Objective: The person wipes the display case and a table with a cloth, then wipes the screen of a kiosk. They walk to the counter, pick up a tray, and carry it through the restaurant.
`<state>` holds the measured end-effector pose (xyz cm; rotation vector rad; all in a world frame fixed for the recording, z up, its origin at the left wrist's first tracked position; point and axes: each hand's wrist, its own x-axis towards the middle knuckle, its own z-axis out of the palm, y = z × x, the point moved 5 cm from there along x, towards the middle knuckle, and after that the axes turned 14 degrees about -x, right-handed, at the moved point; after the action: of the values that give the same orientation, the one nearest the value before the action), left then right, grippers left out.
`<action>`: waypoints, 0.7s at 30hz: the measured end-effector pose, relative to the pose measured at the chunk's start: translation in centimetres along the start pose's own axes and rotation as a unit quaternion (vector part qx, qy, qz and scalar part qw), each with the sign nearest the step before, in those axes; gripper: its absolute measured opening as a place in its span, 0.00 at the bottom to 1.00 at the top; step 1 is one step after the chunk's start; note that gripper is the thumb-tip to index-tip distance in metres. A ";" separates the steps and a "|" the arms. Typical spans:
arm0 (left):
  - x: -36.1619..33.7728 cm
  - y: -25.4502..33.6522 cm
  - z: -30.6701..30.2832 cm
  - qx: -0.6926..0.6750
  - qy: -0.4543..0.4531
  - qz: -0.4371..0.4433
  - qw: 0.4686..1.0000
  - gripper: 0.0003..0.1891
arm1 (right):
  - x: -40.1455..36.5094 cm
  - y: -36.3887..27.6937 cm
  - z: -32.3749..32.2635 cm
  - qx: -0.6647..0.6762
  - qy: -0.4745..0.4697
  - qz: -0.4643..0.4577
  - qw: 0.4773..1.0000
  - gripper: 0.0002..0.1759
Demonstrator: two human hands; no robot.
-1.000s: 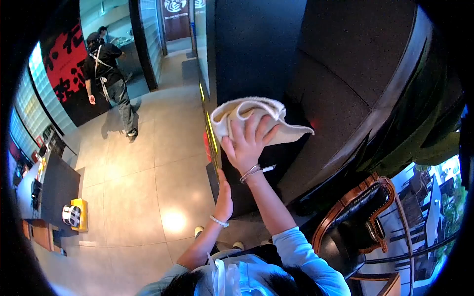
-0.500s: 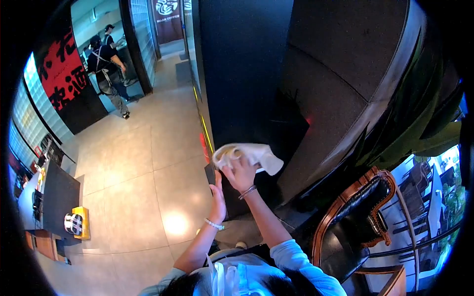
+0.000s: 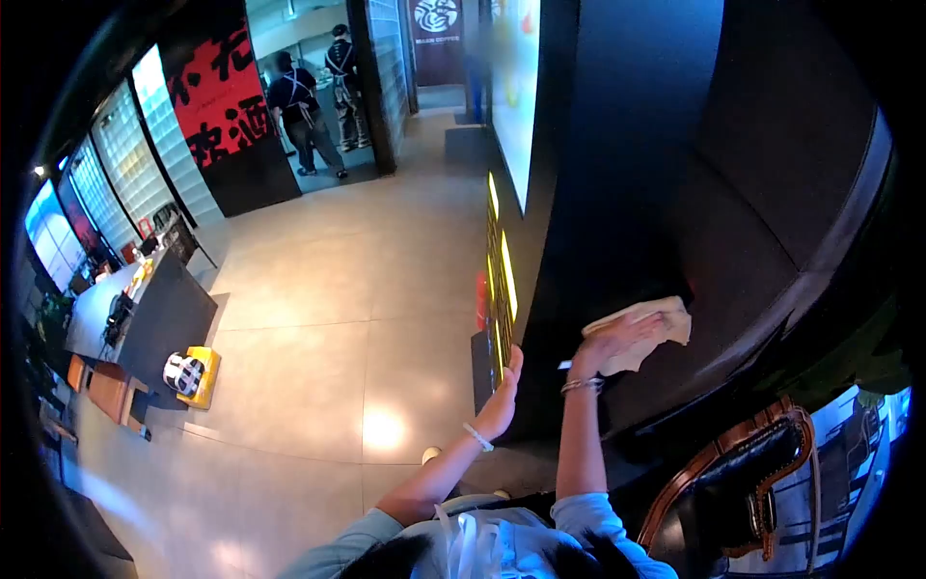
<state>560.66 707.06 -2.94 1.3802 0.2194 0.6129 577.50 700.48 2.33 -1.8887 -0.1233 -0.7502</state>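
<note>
My right hand (image 3: 617,335) is pressed over a pale cloth (image 3: 666,323) against the dark panel (image 3: 617,212). Part of the cloth spreads past the fingers to the right and hangs below them. Upright beside the edge of a thin board with glowing yellow strips (image 3: 508,280), my left hand (image 3: 500,405) rests against it with its fingers stretched out. Some of the left fingers are hidden by the angle.
A wooden armchair with black padding (image 3: 733,473) stands at lower right, near green leaves. On the left are a grey counter (image 3: 178,309) and a yellow box (image 3: 203,376) on the tiled floor. Two people (image 3: 299,106) are in a doorway at the back.
The view has swung left. My right hand has carried the cloth rightward across the dark panel, away from my left hand, which stays at the board's edge.
</note>
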 end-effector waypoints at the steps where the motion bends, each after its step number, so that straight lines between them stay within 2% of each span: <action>1: 0.0 0.0 -0.1 -0.021 0.005 -0.003 1.000 0.32 | -1.4 -1.5 -0.2 0.016 -0.038 0.002 0.999 0.35; 3: 0.1 -0.8 -0.1 -0.070 0.010 -0.012 0.997 0.33 | -5.2 -3.9 -0.3 0.027 -0.096 -0.043 0.994 0.37; 4: -0.1 -2.2 -0.2 -0.190 -0.002 -0.087 0.978 0.35 | -7.1 -4.7 -0.1 -0.056 -0.087 -0.164 0.981 0.37; 5: -0.4 -1.4 0.2 -0.244 0.008 -0.131 0.961 0.37 | -9.0 -5.1 0.3 -0.134 -0.075 -0.281 0.947 0.38; 7: 0.0 -1.8 -0.6 -0.219 -0.003 -0.067 0.973 0.38 | -9.5 -4.8 0.3 -0.119 -0.101 -0.341 0.927 0.34; 9: 0.1 -1.4 -0.7 -0.189 0.007 -0.056 0.980 0.38 | -8.0 -3.3 0.2 -0.162 -0.096 -0.417 0.889 0.32; 10: 0.0 -1.1 -0.6 -0.176 0.010 -0.053 0.983 0.38 | -7.1 -2.0 0.6 -0.204 -0.116 -0.414 0.880 0.29; 11: 0.0 -0.8 -0.3 -0.175 0.006 -0.054 0.983 0.38 | -5.6 -0.5 0.6 -0.187 -0.109 -0.370 0.903 0.30; 14: -0.1 -0.5 -0.4 -0.169 -0.001 -0.042 0.985 0.38 | 0.4 2.6 0.2 -0.096 -0.109 -0.147 0.978 0.43; 15: -0.2 -0.3 -0.5 -0.171 0.004 -0.048 0.984 0.37 | 2.1 1.4 -0.9 -0.062 -0.075 -0.107 0.989 0.42; 17: -0.2 -0.2 -0.2 -0.178 0.013 -0.062 0.982 0.37 | 3.7 1.8 -1.4 -0.079 0.000 -0.056 0.995 0.38; 19: 0.1 -1.1 0.0 -0.165 0.014 -0.028 0.986 0.36 | 1.7 0.9 -1.0 -0.040 0.025 -0.129 0.991 0.33; 21: 0.1 -1.4 0.1 -0.134 0.021 -0.014 0.991 0.35 | -1.7 0.4 0.6 -0.143 -0.083 -0.185 0.969 0.32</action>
<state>561.15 706.92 -4.27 1.1038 0.1823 0.6238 576.56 701.21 0.98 -2.2365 -0.5079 -0.8939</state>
